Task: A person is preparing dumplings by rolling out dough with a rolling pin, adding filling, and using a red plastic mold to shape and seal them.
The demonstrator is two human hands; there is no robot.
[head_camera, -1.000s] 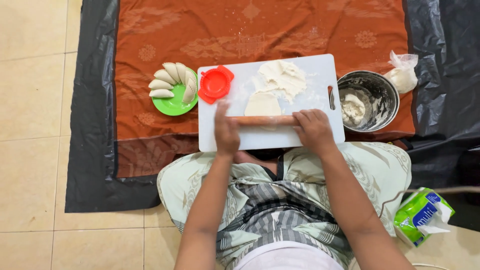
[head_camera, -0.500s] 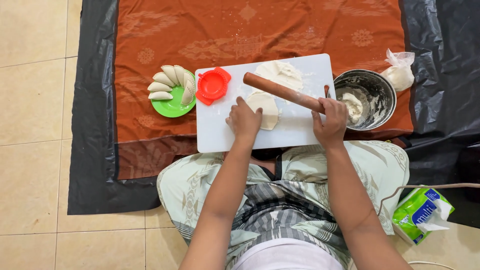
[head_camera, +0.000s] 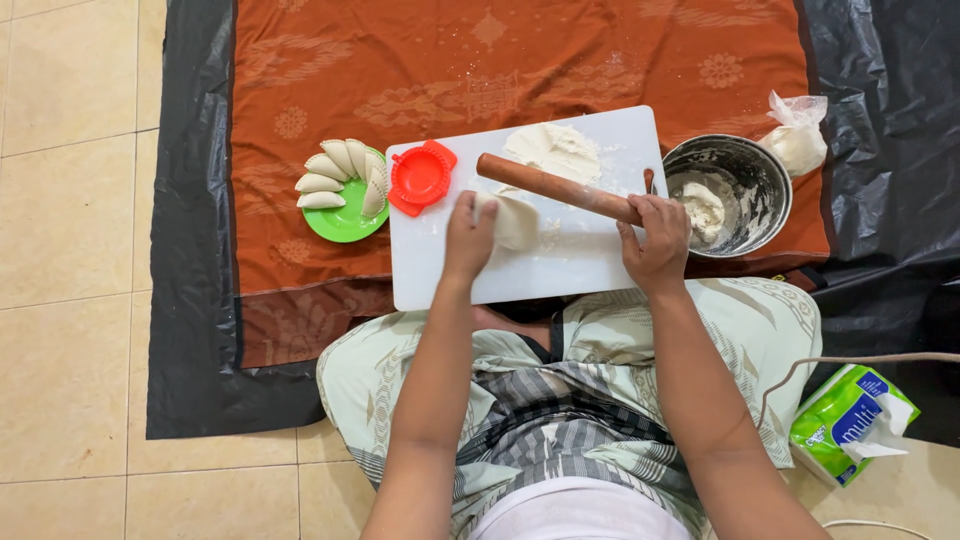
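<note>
Left hand (head_camera: 468,232) fingers pinch the dough (head_camera: 518,220); right hand (head_camera: 658,238) fingers grip the rolling pin (head_camera: 555,187).

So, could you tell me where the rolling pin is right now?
In the head view, the rolling pin lies slantwise over the white board, its right end in the right hand, just above the dough piece.

Both forearms reach up from bottom of frame toward centre. Left hand (head_camera: 468,235) fingers curled, pinching. Right hand (head_camera: 657,238) fisted in a closed grip, knuckles up.
</note>
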